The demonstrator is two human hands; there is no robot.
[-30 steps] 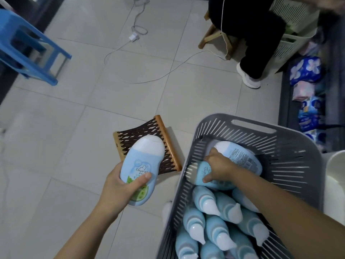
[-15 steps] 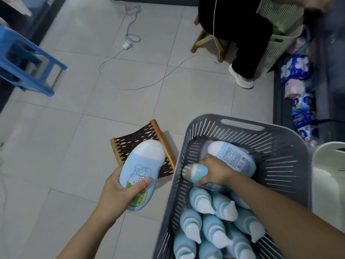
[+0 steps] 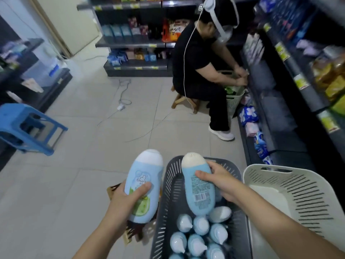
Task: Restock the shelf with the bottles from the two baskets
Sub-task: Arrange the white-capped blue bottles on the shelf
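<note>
**A bottle in each hand, over the grey basket**

Directly beneath the right hand [image 3: 222, 182], more bottles [image 3: 196, 238] lie packed in the grey slatted basket [image 3: 169, 186], pale blue with white pointed caps. The right hand is curled round one bottle [image 3: 198, 186] above them, thumb across its back label of small print and a barcode. Its body is an oval of pale blue and its rounded cap is off-white, pointing away.

The left hand [image 3: 123, 200], just left of the basket, grips a second bottle [image 3: 143, 182] of the same shape, thumb across the front. This one shows a cloud-like logo and a green picture low on the label. Below that hand a wooden rack [image 3: 130, 233] is partly hidden.

Right of the right hand stands a white basket [image 3: 298, 186]. Beyond it dark shelves [image 3: 280, 109] run along the right, stocked with packets. Past both hands another person [image 3: 196, 58] sits on a low stool reaching into the shelves, and far left of the left hand is a blue stool [image 3: 28, 126].
</note>
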